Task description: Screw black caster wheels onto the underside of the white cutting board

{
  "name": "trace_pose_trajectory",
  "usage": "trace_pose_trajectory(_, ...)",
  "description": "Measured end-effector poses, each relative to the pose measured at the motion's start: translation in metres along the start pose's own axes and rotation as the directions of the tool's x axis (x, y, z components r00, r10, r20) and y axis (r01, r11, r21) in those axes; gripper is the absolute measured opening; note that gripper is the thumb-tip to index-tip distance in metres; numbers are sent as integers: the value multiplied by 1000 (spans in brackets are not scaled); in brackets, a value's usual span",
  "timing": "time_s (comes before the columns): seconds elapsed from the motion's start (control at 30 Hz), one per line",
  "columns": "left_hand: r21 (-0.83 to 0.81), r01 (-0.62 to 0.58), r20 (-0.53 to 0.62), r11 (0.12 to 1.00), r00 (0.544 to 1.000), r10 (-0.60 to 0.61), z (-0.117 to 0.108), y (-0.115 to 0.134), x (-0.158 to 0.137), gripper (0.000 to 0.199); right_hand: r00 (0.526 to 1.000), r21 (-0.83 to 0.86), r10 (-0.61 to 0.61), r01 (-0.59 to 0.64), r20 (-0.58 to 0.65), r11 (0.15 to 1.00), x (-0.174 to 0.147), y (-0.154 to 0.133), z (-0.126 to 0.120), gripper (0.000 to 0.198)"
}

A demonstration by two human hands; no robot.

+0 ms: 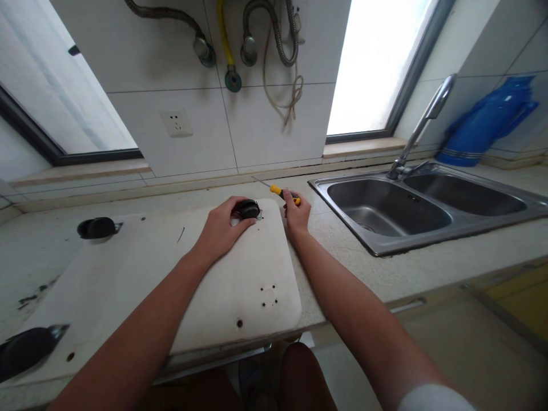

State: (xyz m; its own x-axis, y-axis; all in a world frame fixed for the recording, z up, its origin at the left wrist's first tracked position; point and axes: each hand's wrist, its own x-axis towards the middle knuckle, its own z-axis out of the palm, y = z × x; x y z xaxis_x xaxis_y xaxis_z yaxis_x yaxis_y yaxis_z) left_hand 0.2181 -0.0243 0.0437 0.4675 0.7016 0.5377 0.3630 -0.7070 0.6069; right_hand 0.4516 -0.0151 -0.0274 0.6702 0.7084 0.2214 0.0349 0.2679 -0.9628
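My left hand [226, 224] grips a black caster wheel [249, 209] at the far right corner of a white board [222, 268]. The board lies flat on the countertop. In my right hand [297, 212] is a screwdriver [278, 190] with a yellow and black handle, its shaft pointing left toward the wall and clear of the caster. Several small screw holes [269, 295] show at the board's near right corner. Two more black casters, a far one [97, 228] and a near one [32, 348], sit on the board's left part.
To the right is a steel double sink [377, 242] with a tall faucet [423, 128]. A blue thermos jug [488, 123] stands behind it. Small dark bits [29, 299] lie at the left. Hoses [225, 34] and a wall socket [176, 123] are on the tiled wall.
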Motion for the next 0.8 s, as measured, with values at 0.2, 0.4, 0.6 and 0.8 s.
trace_pose_trajectory(0.2,156,25,6,987,1000,-27,1,4,1,42,1000,17,22,-22,-15,1000,0,-1,0,41)
trace_pose_trajectory(0.4,214,-26,8,976,1000,25,5,6,3,37,996,65,23,-17,-86,998,0,-11,2,36)
trace_pose_trajectory(0.6,249,-35,-2,968,999,36,7,3,3,38,956,141,-116,158,-269,977,3,-47,-1,44)
trace_pose_trajectory(0.8,239,-31,-3,971,999,33,6,3,3,37,831,94,-425,485,-360,869,-11,-104,-10,42)
